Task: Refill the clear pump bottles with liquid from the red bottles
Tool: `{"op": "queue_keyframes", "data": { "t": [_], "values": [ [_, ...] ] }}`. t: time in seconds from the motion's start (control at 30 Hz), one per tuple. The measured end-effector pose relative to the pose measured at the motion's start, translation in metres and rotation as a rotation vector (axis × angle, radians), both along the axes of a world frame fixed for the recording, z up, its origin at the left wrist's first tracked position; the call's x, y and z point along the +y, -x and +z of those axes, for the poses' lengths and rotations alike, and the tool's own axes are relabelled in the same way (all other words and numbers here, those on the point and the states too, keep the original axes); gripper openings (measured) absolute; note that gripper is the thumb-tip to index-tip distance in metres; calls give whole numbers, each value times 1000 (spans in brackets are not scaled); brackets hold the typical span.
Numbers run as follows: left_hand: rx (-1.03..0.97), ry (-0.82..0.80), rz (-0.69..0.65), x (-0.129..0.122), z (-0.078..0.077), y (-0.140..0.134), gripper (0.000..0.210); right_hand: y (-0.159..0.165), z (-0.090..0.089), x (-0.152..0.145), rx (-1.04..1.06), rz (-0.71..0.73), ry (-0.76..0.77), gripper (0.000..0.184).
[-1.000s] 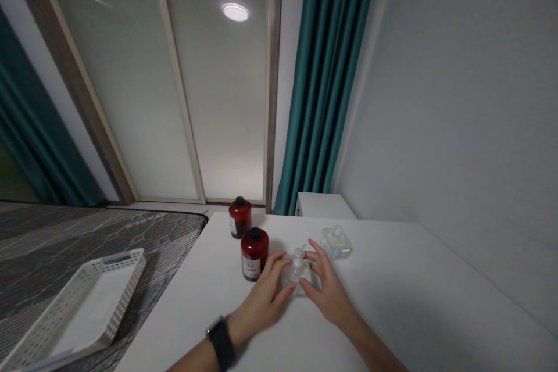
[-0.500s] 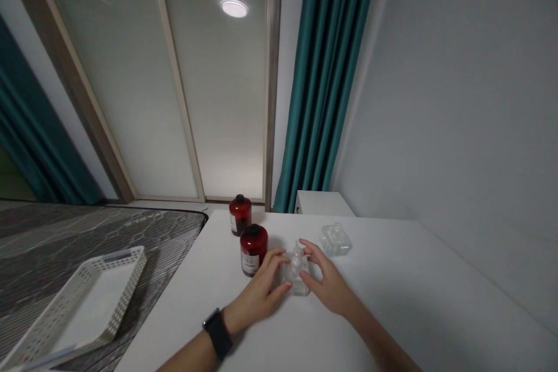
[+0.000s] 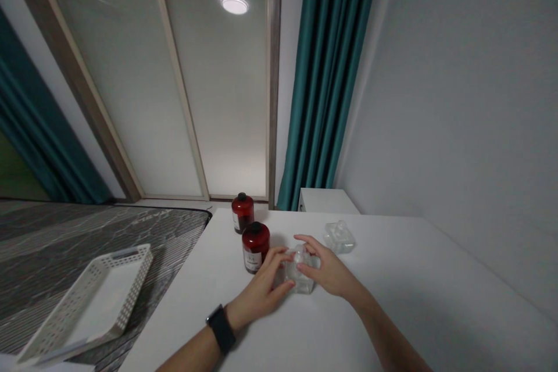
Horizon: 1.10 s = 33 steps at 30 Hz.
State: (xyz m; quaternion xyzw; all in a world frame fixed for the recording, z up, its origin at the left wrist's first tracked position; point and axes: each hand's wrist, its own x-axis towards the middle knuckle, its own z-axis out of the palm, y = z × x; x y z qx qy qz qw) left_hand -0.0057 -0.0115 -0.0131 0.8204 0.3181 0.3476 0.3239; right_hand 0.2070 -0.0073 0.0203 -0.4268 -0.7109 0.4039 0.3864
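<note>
Clear, squarish bottle (image 3: 303,286) with rounded top, upright on a smooth white tabletop (image 3: 392,302). The left hand (image 3: 263,288) holds its side between curved fingers and thumb; the right hand (image 3: 325,269) arches narrowly about the top, contact indeterminable. At left, two glossy red cylindrical bottles (image 3: 256,240) bear dark caps and pale labels; beyond, right, a second transparent bottle (image 3: 340,239).
</note>
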Motion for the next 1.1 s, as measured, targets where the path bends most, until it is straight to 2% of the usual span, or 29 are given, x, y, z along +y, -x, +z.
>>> {"op": "queue_keyframes", "data": {
  "t": [0.1,0.17,0.23,0.53,0.77,1.03,1.1],
  "values": [
    [-5,-5,6,1,-2,1,33,14,-23,-6,60,-214,-83,77],
    [-10,-11,10,2,-4,1,33,22,-33,-8,71,-288,-123,78],
    [-14,-22,11,2,-5,1,32,25,-39,-8,87,-302,-132,77],
    [-5,-12,22,1,0,1,31,16,-28,-8,128,-126,-94,74],
    [8,-11,32,3,-1,1,33,15,-33,-7,114,-237,-124,72],
    [-5,-14,9,3,0,2,33,6,-29,-6,206,-79,19,76],
    [-12,-11,4,2,0,1,32,5,-30,-4,246,-85,7,73]
  ]
}}
